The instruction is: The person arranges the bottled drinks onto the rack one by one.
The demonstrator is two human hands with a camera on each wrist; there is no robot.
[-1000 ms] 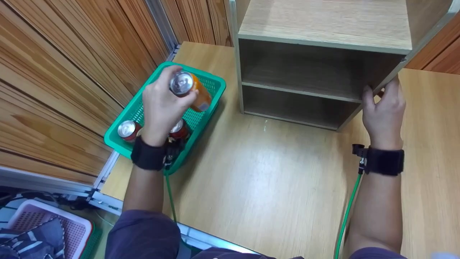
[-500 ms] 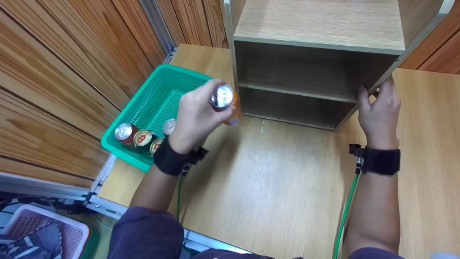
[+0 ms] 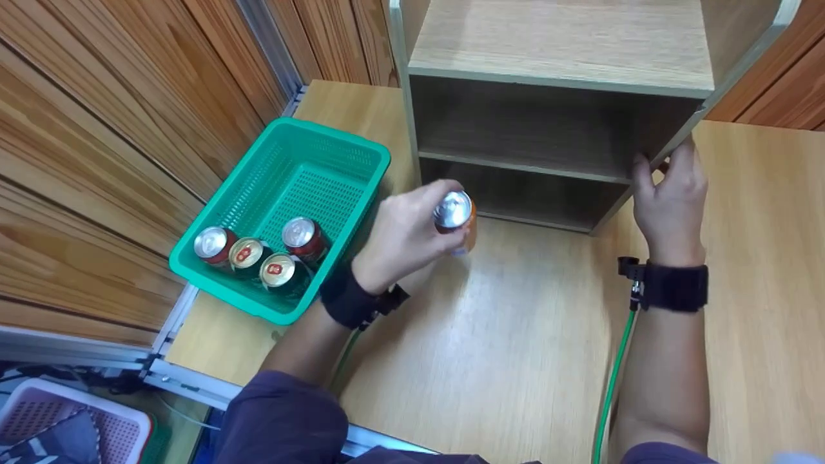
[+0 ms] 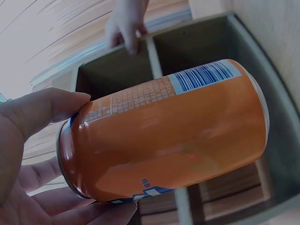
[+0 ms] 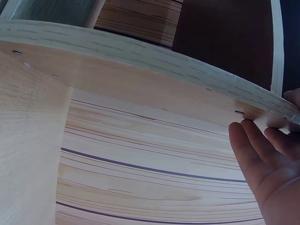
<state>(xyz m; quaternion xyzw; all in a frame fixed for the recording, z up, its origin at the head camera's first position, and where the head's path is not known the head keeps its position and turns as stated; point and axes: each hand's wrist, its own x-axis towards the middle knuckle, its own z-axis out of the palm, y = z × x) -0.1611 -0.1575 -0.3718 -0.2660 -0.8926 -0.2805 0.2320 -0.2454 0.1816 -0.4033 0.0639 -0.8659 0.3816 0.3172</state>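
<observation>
In the head view my left hand (image 3: 412, 235) grips an orange soda can (image 3: 469, 233) by its top end, in front of the shelf's lower opening. The left wrist view shows the thumb and fingers around one end of this orange can (image 4: 168, 136), its barcode visible. My right hand (image 3: 673, 200) holds the right side panel of the wooden shelf unit (image 3: 561, 80). From the right wrist, the fingers (image 5: 255, 145) touch the panel's outer face (image 5: 154, 101), and the thumb lies on the inner side, partly out of frame.
Left of the shelf sits a green basket (image 3: 370, 193) with several upright cans, including a dark red can (image 3: 306, 240) and a gold-topped can (image 3: 278, 270). Wood-panelled walls (image 3: 116, 96) stand behind and at left. A pink basket (image 3: 122, 419) with cloth lies below the table edge.
My left hand has carried the orange can from above the green basket rightward and nearer me, to the shelf's front. The right hand keeps its hold on the side panel.
</observation>
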